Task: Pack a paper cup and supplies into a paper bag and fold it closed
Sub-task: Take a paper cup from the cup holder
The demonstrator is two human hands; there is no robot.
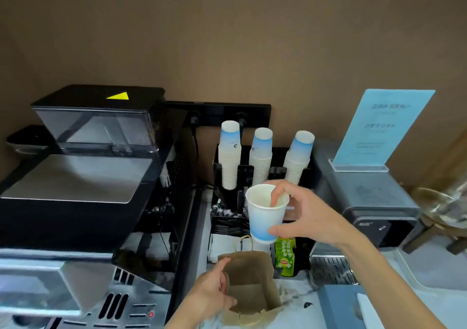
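A: Far left, the coffee machine [83, 177]; far centre, three stacks of inverted cups [262, 156]; near centre, the paper bag [249, 282], standing open on the counter [298, 293]. Where is the cup?

B: The paper cup [265, 212] is in the air, above and just beyond the bag's mouth. My right hand [308, 212] is clamped on it, fingers inside the rim, thumb near the base, wrist bent inward.

A: And the left?

B: My left hand [212, 295] is closed on the bag's near-left edge, spreading the mouth. I judge the cup should come nearer, stay upright, and descend centred, clear of the handles [243, 244].
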